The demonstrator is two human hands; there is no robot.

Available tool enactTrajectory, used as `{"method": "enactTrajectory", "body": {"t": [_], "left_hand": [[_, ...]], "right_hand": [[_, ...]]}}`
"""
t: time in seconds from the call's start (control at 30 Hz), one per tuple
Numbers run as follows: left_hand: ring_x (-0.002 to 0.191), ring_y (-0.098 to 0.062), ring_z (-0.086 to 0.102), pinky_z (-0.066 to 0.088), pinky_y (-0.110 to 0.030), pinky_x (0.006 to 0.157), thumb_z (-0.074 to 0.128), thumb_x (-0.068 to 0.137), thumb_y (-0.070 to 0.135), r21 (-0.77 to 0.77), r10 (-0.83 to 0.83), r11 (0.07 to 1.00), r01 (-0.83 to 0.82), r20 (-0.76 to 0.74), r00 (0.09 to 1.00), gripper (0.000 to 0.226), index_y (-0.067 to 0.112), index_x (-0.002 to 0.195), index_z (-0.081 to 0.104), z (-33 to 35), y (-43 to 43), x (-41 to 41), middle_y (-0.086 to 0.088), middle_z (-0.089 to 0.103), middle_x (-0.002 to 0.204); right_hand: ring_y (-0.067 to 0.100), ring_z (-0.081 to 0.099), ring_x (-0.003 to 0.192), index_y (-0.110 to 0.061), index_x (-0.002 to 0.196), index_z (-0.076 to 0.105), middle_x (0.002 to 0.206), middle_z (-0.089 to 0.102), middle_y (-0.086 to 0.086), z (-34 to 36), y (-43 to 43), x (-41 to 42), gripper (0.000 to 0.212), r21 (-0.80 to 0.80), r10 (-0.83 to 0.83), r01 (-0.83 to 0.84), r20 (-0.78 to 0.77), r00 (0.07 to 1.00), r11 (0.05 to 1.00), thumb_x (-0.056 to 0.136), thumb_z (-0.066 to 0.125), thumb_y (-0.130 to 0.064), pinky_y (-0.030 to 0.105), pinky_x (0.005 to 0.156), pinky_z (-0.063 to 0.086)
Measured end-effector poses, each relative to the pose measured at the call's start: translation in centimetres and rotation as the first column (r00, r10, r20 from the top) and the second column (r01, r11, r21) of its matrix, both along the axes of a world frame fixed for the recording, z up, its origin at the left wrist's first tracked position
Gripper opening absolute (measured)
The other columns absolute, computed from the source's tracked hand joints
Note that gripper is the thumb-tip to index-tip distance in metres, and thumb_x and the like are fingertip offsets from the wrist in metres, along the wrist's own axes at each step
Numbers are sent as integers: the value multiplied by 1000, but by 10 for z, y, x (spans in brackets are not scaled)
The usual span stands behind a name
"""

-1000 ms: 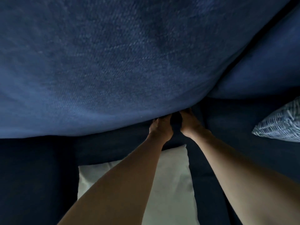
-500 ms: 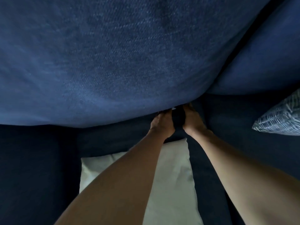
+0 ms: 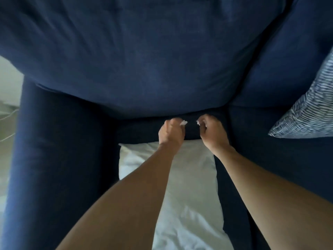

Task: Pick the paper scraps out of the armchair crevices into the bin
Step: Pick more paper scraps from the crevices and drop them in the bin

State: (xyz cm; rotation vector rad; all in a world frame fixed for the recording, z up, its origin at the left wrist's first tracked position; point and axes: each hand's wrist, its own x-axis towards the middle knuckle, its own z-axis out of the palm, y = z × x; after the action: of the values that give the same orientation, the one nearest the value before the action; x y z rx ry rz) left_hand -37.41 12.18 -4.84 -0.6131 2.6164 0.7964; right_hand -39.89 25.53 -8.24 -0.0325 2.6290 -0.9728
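1. Head view: left hand [image 3: 171, 131] pinches paper scrap [image 3: 183, 123], right hand [image 3: 213, 133] pinches smaller scrap [image 3: 198, 121], both just off the armchair crevice [image 3: 191, 114]
2. Risk: a loose pinch may drop the scraps back into the crevice or onto the white pillow [image 3: 189, 177]; bin out of view

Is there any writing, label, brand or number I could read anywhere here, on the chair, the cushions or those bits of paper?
None can be read.
The paper scrap pinched in the left hand and the second scrap in the right hand: too small and blurred to show any print.
The patterned cushion: white stripes only, no letters.
The white pillow and navy armchair: plain.
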Motion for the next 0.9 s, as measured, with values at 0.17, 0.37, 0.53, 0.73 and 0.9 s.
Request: {"method": "enactTrajectory", "body": {"t": [0.17,0.37,0.53,0.73,0.9], "left_hand": [[93,-33,62,50,-39,70,53,97,24,44,85,996,-81,-109,990,18,11,107,61,34,-27,49,-11,67,104],[103,-28,58,52,-39,78,56,95,15,36,192,981,-189,-190,963,18,9,110,65,54,-91,106,-9,58,115],[95,-28,61,52,-36,77,56,93,14,45,271,962,-268,-201,941,16,7,104,66,68,-165,170,-10,63,108],[92,-26,62,49,-32,72,51,93,14,62,421,906,-419,-244,874,21,10,108,65,92,-266,262,-6,65,108],[92,-27,61,41,-29,70,52,94,23,55,583,805,-591,-258,770,20,12,105,64,96,-343,342,-5,66,105]], "right_hand": [[26,64,99,-10,103,62,104,68,8,39,-35,38,22,-52,49,-55,-105,993,997,93,44,-5,43,83,53],[25,64,106,-9,119,60,115,70,7,72,-104,84,29,-89,104,-120,-161,981,989,95,44,-5,33,85,52],[24,66,98,-13,107,64,107,70,6,80,-179,132,22,-127,188,-205,-133,973,970,94,46,-9,40,83,55],[26,61,100,-7,103,67,110,58,10,100,-285,212,21,-133,302,-322,-152,941,937,92,49,-7,41,88,53],[26,62,92,-8,96,68,103,56,5,111,-371,274,19,-137,435,-446,-106,894,884,90,49,-7,37,80,54]]}}
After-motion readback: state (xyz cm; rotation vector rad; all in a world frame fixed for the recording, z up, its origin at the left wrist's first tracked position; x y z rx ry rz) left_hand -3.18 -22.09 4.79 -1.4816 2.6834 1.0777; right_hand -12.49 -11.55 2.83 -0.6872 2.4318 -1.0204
